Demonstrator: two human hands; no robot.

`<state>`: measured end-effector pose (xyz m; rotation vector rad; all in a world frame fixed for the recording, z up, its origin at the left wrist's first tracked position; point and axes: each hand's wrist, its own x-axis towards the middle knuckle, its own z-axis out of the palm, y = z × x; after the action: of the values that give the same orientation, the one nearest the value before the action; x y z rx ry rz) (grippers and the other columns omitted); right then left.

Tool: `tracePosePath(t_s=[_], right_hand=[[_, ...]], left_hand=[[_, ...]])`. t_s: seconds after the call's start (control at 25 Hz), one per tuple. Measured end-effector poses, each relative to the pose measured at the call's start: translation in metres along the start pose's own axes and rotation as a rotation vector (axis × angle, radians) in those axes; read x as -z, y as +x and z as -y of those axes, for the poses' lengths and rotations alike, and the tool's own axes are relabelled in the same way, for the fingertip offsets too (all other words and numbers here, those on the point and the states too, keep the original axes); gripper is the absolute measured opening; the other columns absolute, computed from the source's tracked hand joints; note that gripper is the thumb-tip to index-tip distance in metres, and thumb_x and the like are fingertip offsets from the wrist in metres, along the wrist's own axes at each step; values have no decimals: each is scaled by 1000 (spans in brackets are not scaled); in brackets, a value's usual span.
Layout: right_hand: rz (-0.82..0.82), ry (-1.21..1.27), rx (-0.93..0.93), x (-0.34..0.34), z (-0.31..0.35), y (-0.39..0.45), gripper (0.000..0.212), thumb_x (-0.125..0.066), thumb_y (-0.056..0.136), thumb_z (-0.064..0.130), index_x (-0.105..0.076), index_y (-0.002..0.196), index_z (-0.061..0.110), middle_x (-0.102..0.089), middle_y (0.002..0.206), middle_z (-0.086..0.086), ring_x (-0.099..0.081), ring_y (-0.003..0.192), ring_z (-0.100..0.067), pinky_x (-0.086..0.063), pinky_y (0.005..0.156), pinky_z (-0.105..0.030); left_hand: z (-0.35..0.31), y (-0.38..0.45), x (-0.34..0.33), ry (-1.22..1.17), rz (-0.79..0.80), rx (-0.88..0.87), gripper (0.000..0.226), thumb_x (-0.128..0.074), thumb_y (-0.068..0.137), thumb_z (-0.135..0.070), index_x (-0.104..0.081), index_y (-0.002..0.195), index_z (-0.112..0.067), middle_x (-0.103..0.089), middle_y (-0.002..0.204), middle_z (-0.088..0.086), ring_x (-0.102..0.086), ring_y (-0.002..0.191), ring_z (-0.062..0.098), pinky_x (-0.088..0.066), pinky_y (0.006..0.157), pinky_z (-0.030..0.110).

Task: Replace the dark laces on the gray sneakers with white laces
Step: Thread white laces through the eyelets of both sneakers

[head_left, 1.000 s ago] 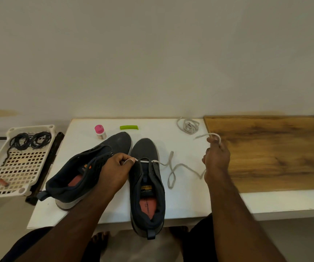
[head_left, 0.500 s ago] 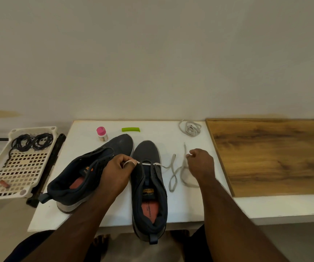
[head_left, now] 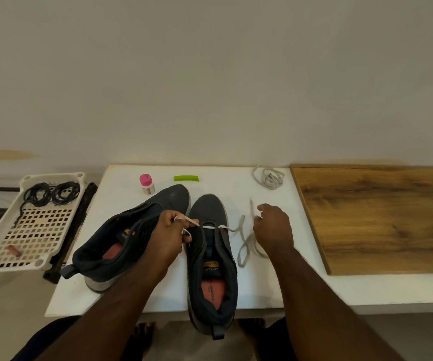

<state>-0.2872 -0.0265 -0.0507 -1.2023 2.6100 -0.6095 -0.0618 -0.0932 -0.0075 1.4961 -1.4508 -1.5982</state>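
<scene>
White table (head_left: 218,183) against the wall carries two gray sneakers (head_left: 211,259), a loose white lace (head_left: 245,246), a coiled white lace (head_left: 268,177), a pink-capped bottle (head_left: 146,184), a green clip (head_left: 186,178) and a wooden board (head_left: 382,217) at right.

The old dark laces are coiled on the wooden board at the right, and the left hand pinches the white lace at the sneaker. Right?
Not quite. In the head view the dark laces lie coiled in the white basket at the left, not on the wooden board. The left hand does pinch the white lace.
</scene>
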Motion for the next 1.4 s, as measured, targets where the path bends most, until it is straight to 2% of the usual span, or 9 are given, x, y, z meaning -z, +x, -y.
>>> tracePosePath(t_s=[0.16, 0.44, 0.52, 0.64, 0.72, 0.92, 1.12, 1.32, 1.4], right_hand=[[98, 43, -103, -5, 8, 13, 48, -54, 100, 35, -49, 142, 12, -56, 137, -9, -53, 128, -26, -41, 107, -37], [4, -58, -33, -10, 13, 16, 19, -47, 102, 29, -61, 107, 16, -66, 96, -3, -64, 83, -19, -52, 76, -31], [-8, 199, -26, 1, 23, 12, 15, -48, 101, 27, -59, 100, 16, -69, 85, -2, -66, 74, -20, -55, 70, -33], [138, 955, -251, 28, 46, -4, 13, -56, 95, 16, -63, 92, 6, -71, 79, -13, -68, 69, -29, -58, 64, -37], [224, 1141, -320, 48, 55, -14, 8, -62, 93, 6, -63, 100, 1, -69, 85, -17, -70, 72, -29, -60, 64, -38], [277, 1034, -143, 43, 78, -57, 21, -51, 99, 1, -67, 107, 12, -71, 88, -8, -59, 58, -11, -45, 52, -20], [280, 229, 418, 2, 95, -77, 37, -47, 99, 9, -68, 126, 23, -68, 119, 0, -61, 108, -14, -43, 100, -23], [313, 116, 341, -10, 89, -73, 36, -45, 98, 11, -67, 125, 22, -68, 121, -1, -63, 108, -19, -48, 99, -30], [304, 134, 334, -13, 89, -74, 35, -45, 99, 12, -68, 123, 22, -70, 117, 0, -64, 104, -18, -49, 98, -31]], left_hand=[[-4, -5, 4, 82, 18, -25, 11, -45, 101, -21, -54, 103, -14, -68, 96, -1, -59, 75, 15, -41, 62, 26], [1, -1, 4, -11, -16, -50, 12, -50, 99, -15, -60, 101, -9, -72, 92, 5, -64, 81, 15, -52, 69, 27], [1, 0, 4, -24, -18, -34, 12, -50, 99, -14, -59, 102, -8, -73, 89, 7, -61, 69, 15, -49, 60, 26], [3, -2, 6, 38, -15, -32, 12, -50, 100, -19, -61, 101, -14, -73, 87, 4, -52, 56, 8, -40, 52, 23], [4, -3, 7, 80, 1, -48, 12, -52, 100, -22, -64, 101, -18, -73, 87, 3, -51, 55, 2, -38, 53, 20], [3, 0, 4, 154, 11, -154, 14, -58, 98, -25, -71, 97, -20, -71, 86, -3, -61, 74, 1, -42, 64, 16], [-1, 6, 4, 262, -33, -147, 28, -51, 99, -15, -67, 77, -26, -64, 78, -9, -58, 75, 8, -42, 64, 19], [-20, 0, 12, -57, -163, -182, 25, -49, 100, -21, -69, 87, -13, -70, 68, -7, -54, 53, -5, -43, 56, 17], [-17, -3, 14, 8, -122, -117, 27, -51, 100, -33, -68, 88, -14, -71, 71, -2, -53, 53, 0, -40, 57, 24]])
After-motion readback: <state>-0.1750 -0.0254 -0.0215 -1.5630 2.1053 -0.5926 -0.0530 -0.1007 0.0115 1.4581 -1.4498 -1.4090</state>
